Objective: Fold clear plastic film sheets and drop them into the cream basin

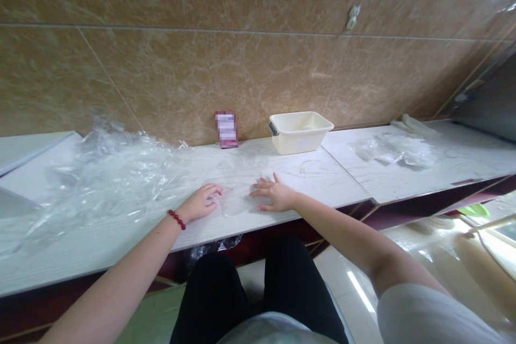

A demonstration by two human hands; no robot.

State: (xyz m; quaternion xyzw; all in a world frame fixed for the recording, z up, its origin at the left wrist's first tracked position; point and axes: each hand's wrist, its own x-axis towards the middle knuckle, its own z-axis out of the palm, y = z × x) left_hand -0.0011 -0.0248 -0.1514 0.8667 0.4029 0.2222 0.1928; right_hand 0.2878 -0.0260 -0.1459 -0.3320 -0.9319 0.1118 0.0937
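Between my hands, a clear plastic bag [236, 203] lies flat on the white wood-grain tabletop [334, 180]. My left hand [201, 202], with a red bead bracelet at the wrist, rests at the bag's left side; its fingers are curved and apart, with no grip visible. On the other side, my right hand [274, 195] lies palm down with its fingers spread, touching or just over the bag's right side. To the left, a loose heap of clear plastic bags [121, 166] spreads across the table.
A cream plastic bin [302, 140] with a grey handle clip stands near the tiled wall [201, 75]. A blurred-out phone-like object [227, 130] leans on the wall. More clear bags [397, 150] lie on the right table section. The table's front edge runs just above my knees.
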